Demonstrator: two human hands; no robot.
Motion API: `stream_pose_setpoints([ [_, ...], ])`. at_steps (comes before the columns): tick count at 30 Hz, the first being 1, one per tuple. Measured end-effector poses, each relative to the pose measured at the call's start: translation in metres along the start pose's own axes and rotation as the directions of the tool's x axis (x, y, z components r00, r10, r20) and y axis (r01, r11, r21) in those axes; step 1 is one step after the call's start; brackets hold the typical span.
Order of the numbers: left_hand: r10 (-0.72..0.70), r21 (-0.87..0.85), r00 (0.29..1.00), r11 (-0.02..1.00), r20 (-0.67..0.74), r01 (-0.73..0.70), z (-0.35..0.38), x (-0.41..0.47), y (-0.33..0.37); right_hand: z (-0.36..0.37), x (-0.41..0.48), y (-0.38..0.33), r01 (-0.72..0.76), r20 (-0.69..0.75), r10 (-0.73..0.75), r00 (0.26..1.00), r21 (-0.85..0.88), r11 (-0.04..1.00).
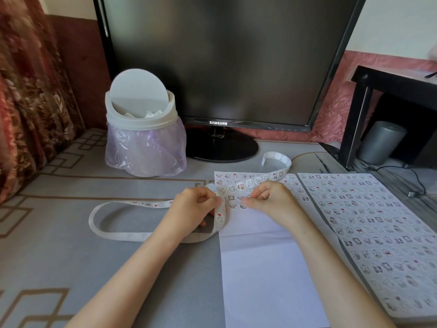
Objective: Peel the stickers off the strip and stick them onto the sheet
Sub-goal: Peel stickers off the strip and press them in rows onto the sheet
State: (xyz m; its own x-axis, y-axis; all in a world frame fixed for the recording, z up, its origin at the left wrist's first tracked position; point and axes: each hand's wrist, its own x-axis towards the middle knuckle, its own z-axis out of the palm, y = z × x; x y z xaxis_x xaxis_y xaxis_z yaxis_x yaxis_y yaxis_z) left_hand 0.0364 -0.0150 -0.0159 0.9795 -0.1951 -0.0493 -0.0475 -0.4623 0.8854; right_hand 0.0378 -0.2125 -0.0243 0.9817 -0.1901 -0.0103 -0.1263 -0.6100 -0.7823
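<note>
Grey bench (59, 268) covering with a brown geometric line pattern. Back left: small white swing-lid bin (142, 114) lined with a purple bag. Just beside it on the right, the round black base of a Samsung monitor (222, 147). Sticker strip (113, 234) loops over the bench at centre-left, and its curled end lies near the monitor base. White sheet (260, 268) lies flat at centre, with stickers (241, 185) only along its top. Second sheet (378, 221), covered in stickers, touches its right edge. Far right: black shelf unit (352, 129) and a black cable (402, 169).
</note>
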Motion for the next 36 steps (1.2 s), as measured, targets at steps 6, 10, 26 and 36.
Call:
stream_pose_setpoints([
  [6, 0.010, 0.018, 1.000, 1.000, -0.002, -0.009, 0.000, 0.000, -0.001, -0.001, 0.000, -0.001, 0.003, 0.013, -0.003, 1.000, -0.047, 0.999],
  [10, 0.003, -0.097, 0.999, 0.995, -0.037, -0.007, 0.001, 0.001, 0.001, 0.000, -0.011, -0.019, 0.088, 0.029, -0.095, 0.995, 0.169, 0.982],
  [26, 0.062, -0.574, 0.996, 0.814, -0.069, -0.090, -0.004, -0.001, 0.010, 0.014, -0.030, -0.047, 0.234, 0.094, -0.316, 0.944, 0.485, 0.843],
  [36, 0.001, -0.531, 1.000, 0.847, 0.015, 0.007, -0.001, -0.001, 0.010, 0.012, -0.029, -0.045, 0.301, 0.004, -0.340, 0.940, 0.455, 0.838],
])
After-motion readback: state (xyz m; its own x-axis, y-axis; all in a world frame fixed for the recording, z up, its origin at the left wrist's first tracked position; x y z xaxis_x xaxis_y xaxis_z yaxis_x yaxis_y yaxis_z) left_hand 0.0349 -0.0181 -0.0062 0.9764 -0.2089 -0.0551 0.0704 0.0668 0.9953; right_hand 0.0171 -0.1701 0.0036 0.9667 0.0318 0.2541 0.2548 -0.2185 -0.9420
